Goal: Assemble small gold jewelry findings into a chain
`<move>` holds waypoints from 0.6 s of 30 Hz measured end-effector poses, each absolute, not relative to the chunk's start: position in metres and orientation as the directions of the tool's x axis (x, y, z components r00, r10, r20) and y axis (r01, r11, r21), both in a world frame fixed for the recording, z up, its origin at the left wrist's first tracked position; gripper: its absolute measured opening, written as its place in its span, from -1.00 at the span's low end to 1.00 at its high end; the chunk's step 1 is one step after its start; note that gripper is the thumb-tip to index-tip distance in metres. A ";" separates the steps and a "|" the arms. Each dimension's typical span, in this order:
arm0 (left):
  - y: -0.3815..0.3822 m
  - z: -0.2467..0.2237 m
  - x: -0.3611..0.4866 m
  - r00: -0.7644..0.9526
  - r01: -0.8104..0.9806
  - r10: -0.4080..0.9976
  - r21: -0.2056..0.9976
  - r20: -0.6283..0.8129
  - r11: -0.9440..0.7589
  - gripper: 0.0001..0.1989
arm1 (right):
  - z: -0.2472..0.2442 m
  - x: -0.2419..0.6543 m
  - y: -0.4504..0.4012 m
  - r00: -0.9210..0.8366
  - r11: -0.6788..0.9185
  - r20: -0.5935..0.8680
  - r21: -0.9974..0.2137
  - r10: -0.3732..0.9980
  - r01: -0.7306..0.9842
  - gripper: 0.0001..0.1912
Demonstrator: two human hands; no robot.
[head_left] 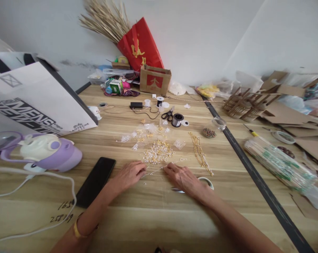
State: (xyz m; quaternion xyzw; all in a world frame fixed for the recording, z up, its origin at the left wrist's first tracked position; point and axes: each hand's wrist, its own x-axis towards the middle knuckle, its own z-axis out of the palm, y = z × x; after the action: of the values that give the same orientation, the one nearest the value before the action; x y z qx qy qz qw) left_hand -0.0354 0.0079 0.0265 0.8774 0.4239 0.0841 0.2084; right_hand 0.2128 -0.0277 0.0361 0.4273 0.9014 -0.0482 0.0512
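A thin silver chain (pixel 154 172) stretches between my two hands on the wooden table. My left hand (pixel 131 173) is closed, fingertips pressed together at the chain's left end. At its other end my right hand (pixel 178 175) pinches the chain, with the tail running on past the fingers to a small ring. Just beyond the hands lies a pile of gold and silver beads (pixel 159 151). Gold chains (pixel 199 153) lie to the right of the pile. A roll of tape (pixel 206 182) and a metal tool (pixel 177 190) are partly hidden by my right forearm.
A black phone (pixel 95 182) lies left of my left forearm, near a purple bottle (pixel 56 153) and a white cable. Scissors (pixel 168 114) and a wire spool (pixel 177 119) are farther back. Packaged sticks (pixel 280 163) lie at the right.
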 end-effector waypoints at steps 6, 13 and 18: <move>0.011 0.026 -0.037 0.605 0.678 0.796 0.518 0.009 -0.521 -0.80 | 0.018 0.212 -0.018 -0.652 0.646 -0.060 -0.094 0.756 0.758 -0.84; 0.014 0.022 -0.044 0.564 0.689 0.826 0.552 0.000 -0.470 -0.82 | 0.012 0.206 -0.017 -0.602 0.602 -0.038 -0.008 0.797 0.798 -0.88; 0.017 0.018 -0.049 0.535 0.653 0.844 0.643 -0.016 -0.402 -0.82 | 0.030 0.201 -0.007 -0.589 0.597 -0.124 0.044 0.799 0.801 -0.84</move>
State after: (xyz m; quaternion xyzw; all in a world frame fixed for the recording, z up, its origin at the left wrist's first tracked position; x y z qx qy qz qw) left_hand -0.0491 0.0172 0.0184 0.8220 0.4553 0.1582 0.3032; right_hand 0.2005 -0.0075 0.0304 0.4486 0.8913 -0.0081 0.0655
